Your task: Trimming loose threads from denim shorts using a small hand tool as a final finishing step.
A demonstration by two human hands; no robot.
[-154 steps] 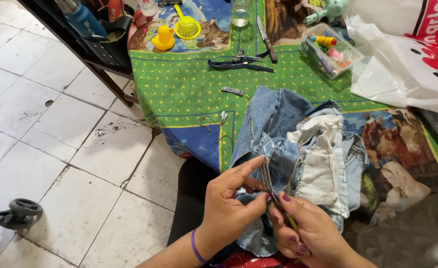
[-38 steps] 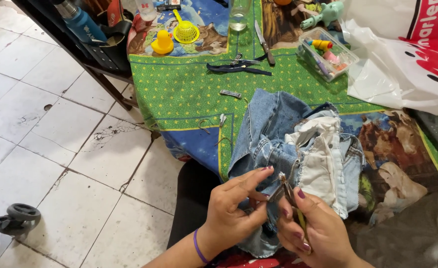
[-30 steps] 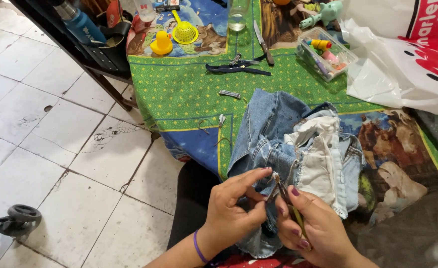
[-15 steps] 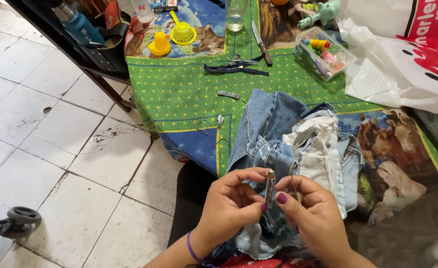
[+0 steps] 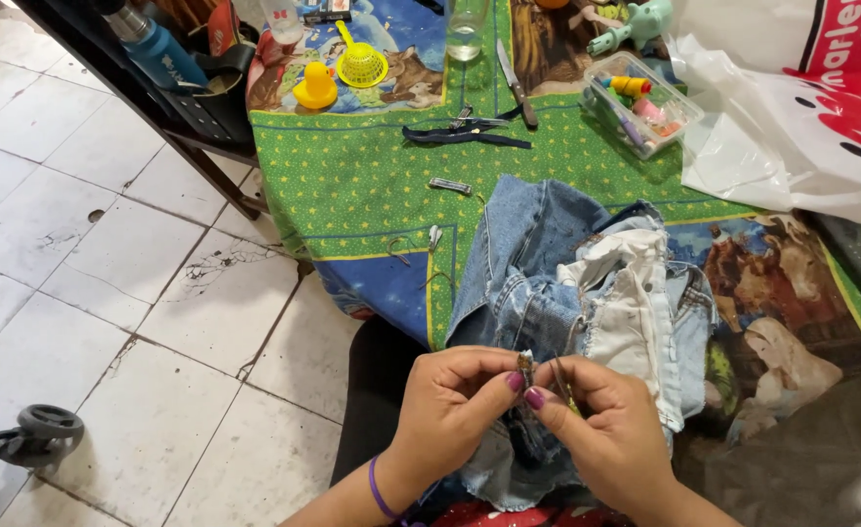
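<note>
Two hands meet over one pair of jeans [image 5: 548, 263] at the near edge of the surface [image 5: 372, 176]: the left hand [image 5: 450, 400] and right hand [image 5: 606, 425] both pinch one small metal piece [image 5: 525, 369] between fingertips. Behind lie one yellow duck [image 5: 315, 86], one knife [image 5: 514, 82] and one plastic box [image 5: 642, 102].

yellow duck [image 5: 315, 88] | blue bottle [image 5: 162, 54] | plastic box [image 5: 642, 105] | white bag [image 5: 801, 107]

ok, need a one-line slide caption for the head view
Left hand and right hand pinch a small metal piece over inside-out denim jeans on a green patterned tablecloth.
</note>
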